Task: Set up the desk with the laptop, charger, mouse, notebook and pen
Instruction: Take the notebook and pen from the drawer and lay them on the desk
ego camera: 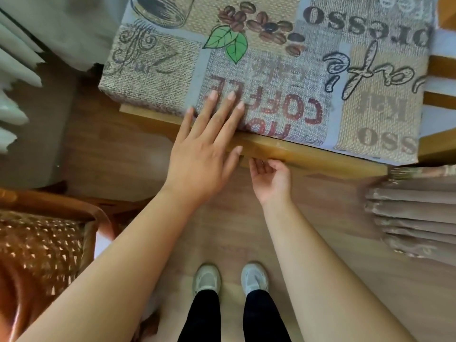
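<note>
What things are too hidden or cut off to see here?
- Right hand fingertips: head view, tucked under the wooden table edge.
- Tablecloth far side: cut off by the top edge.
- Wicker chair: blurred, cut off at left.
- Laptop, charger, mouse, notebook, pen: not in view.

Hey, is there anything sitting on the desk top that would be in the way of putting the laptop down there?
Nothing visible does. The desk carries only its coffee-print tablecloth, with the left hand lying flat on the near edge. The right hand is below the wooden rim. No laptop is in view.
</note>
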